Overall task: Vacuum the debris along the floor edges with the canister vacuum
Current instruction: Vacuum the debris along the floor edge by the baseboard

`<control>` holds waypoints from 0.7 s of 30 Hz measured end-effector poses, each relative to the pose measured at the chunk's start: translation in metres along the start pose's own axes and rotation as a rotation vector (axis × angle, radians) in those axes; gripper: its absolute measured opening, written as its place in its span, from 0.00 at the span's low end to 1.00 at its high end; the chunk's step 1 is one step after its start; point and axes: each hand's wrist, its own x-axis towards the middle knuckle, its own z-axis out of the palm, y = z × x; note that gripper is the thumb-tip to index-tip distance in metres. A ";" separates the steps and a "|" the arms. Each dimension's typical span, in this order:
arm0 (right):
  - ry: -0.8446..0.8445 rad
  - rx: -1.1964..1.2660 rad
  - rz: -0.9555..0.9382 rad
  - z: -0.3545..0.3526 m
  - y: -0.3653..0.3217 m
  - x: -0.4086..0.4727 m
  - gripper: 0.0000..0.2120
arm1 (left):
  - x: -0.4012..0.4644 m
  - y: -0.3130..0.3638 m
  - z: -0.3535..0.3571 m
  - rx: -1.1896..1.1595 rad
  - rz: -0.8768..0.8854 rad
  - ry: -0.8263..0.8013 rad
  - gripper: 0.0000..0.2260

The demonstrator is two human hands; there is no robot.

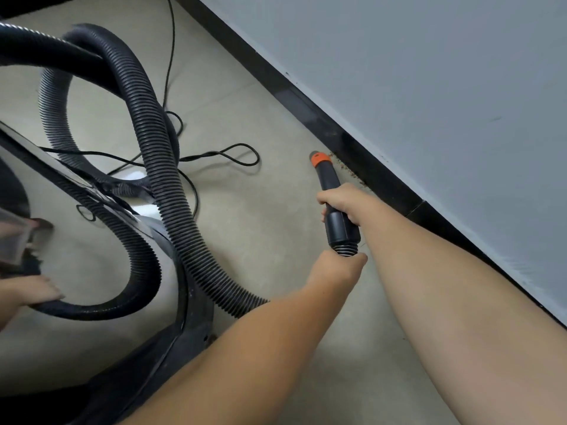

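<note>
While both hands grip it, nozzle (325, 173) nears debris (345, 168) by baseboard (383, 176).

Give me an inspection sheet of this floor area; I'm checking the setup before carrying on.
Surface: beige floor, mostly bare.
Job's things: orange-tipped nozzle aimed at brown debris along the black baseboard; ribbed hose looped.
Clutter: nothing seen.
Grippers: right hand grips the nozzle; left hand grips the hose end.
Cables: thin black cord loose on the floor.
Surroundings: grey wall.
</note>
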 end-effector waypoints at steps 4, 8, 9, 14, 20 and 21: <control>0.041 -0.016 0.014 -0.019 0.022 -0.014 0.15 | -0.016 -0.006 0.019 0.088 0.014 -0.055 0.07; 0.052 0.010 0.038 -0.036 0.053 -0.035 0.13 | -0.036 -0.022 0.036 0.208 -0.005 -0.102 0.06; 0.053 0.021 0.041 -0.039 0.059 -0.041 0.11 | -0.040 -0.025 0.040 0.221 -0.013 -0.113 0.05; 0.075 0.046 0.084 -0.059 0.096 -0.074 0.11 | -0.068 -0.043 0.068 0.276 -0.039 -0.192 0.06; 0.092 0.061 0.123 -0.090 0.109 -0.095 0.09 | -0.085 -0.039 0.092 0.302 -0.040 -0.239 0.07; 0.088 0.059 0.122 -0.092 0.108 -0.095 0.09 | -0.084 -0.038 0.093 0.297 -0.037 -0.239 0.07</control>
